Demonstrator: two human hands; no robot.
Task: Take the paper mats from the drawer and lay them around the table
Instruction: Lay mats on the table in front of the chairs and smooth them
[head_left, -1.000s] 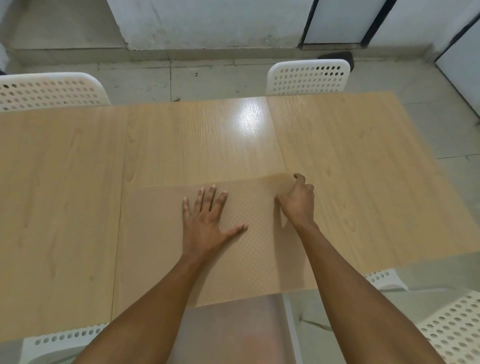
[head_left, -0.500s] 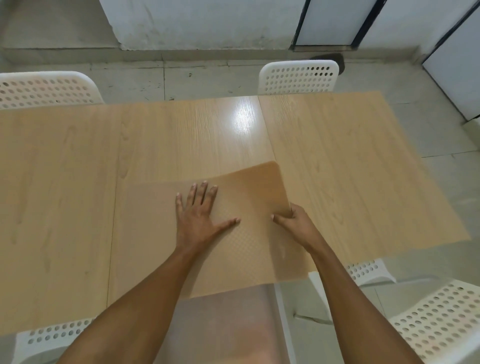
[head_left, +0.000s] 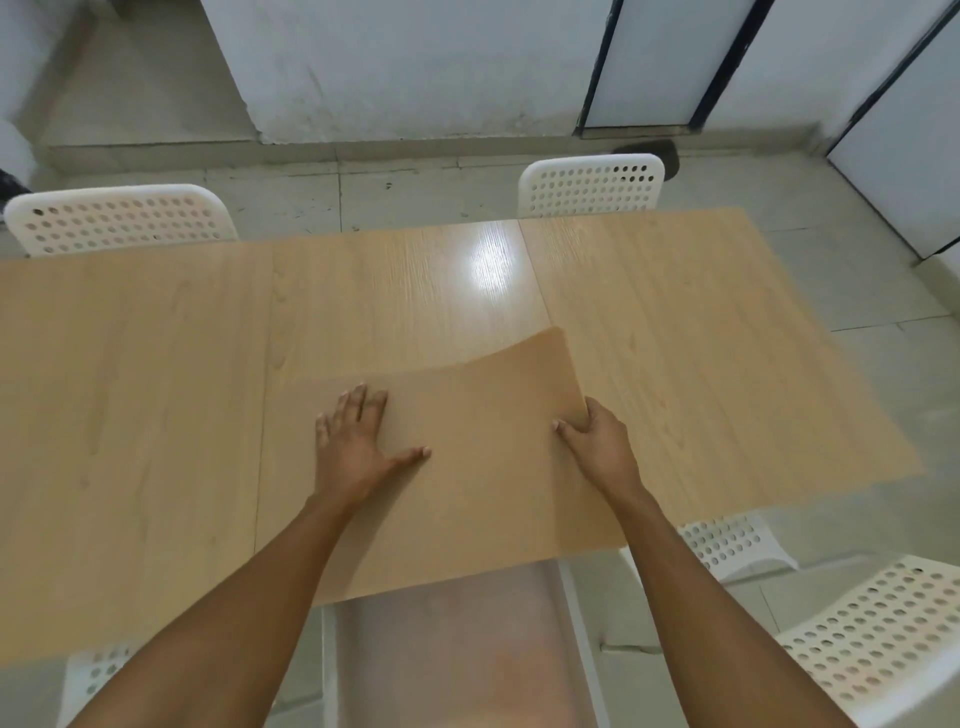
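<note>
Fingers (head_left: 571, 423) of our right hand (head_left: 597, 441) pinch the top mat's (head_left: 493, 467) lifted edge; our left hand (head_left: 358, 447) presses flat on it. Mats sit on the table (head_left: 130, 415), none yet laid around.

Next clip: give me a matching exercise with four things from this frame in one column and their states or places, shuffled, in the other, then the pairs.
Things:
1. left hand
2. right hand
3. thin tan paper mat
4. white perforated plastic chair

States or places:
A. behind the far edge of the light wooden table
B. pinches the mat's right edge
C. far right corner curled up off the table
D. lies flat on the mat, fingers spread

Pairs: 1-D, 2-B, 3-C, 4-A
</note>
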